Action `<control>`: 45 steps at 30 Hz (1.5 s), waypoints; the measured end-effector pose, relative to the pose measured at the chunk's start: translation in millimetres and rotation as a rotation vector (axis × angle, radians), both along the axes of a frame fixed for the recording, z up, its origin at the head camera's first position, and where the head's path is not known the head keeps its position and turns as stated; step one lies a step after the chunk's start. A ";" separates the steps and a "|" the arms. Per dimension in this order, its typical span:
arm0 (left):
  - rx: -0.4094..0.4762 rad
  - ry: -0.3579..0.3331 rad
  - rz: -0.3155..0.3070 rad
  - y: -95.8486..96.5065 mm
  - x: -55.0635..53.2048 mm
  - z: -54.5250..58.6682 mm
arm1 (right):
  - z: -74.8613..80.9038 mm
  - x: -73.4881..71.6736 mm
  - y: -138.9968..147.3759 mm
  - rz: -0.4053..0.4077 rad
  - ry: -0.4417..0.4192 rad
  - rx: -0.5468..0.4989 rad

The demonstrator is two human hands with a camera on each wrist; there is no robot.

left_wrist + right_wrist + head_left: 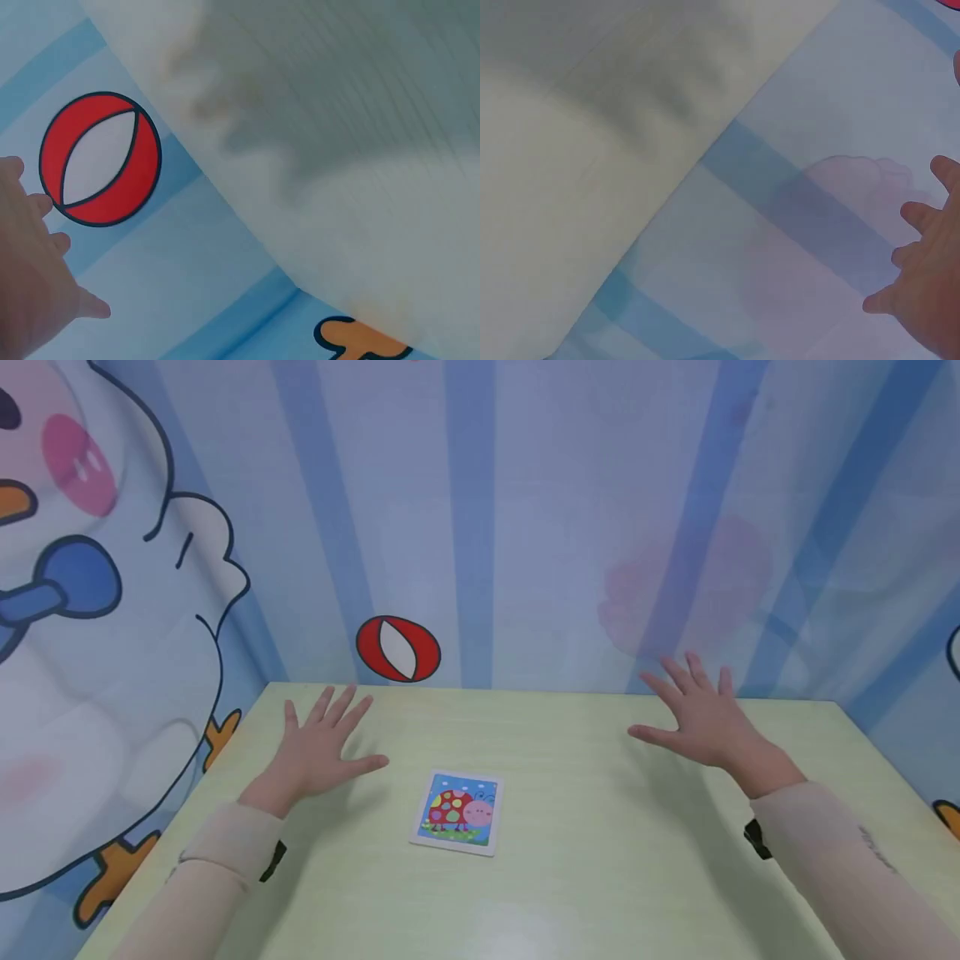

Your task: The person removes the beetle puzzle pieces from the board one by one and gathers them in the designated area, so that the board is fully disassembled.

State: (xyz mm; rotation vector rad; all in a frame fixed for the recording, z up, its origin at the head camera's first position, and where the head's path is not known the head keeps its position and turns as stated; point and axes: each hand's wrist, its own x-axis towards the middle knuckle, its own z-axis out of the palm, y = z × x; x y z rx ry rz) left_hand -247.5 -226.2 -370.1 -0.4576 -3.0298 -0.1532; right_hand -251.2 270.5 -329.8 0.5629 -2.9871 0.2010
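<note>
A picture card or small puzzle with a white border and a red spotted ladybug [457, 811] lies flat on the pale table, near the middle. To its left, the left hand [315, 753] hovers over the table with fingers spread, holding nothing. Over on the right side, the right hand [703, 718] is raised with spread fingers and is likewise bare. Both hands are apart from the ladybug picture. The left wrist view shows the left hand [34, 262] at its lower left; in the right wrist view the right hand [930, 277] is at the right edge.
The pale yellow-green table [570, 877] ends at a blue striped curtain [540, 527] behind it. On the curtain are printed a red and white ball [398, 648] and a large white cartoon bird [112, 693] at left. Hand shadows fall on the tabletop.
</note>
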 end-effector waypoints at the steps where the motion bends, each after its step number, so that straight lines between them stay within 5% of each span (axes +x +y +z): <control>1: 0.013 0.007 -0.004 1.9 1.8 -0.5 | 2.2 -0.3 -5.5 0.016 -0.003 -0.025; 10: 0.093 0.030 -0.056 21.6 15.5 -17.2 | 9.6 -6.0 -61.0 0.157 -0.011 -0.128; 20: 0.115 -0.023 -0.060 38.0 24.0 -33.7 | 3.5 -9.8 -115.7 0.241 -0.052 -0.185; 34: 0.133 -0.259 -0.111 46.7 16.6 -51.7 | -27.2 -12.5 -170.6 0.295 -0.136 -0.200; 45: 0.140 -0.349 -0.086 52.6 16.4 -52.6 | -51.4 -13.2 -205.0 0.302 -0.262 -0.247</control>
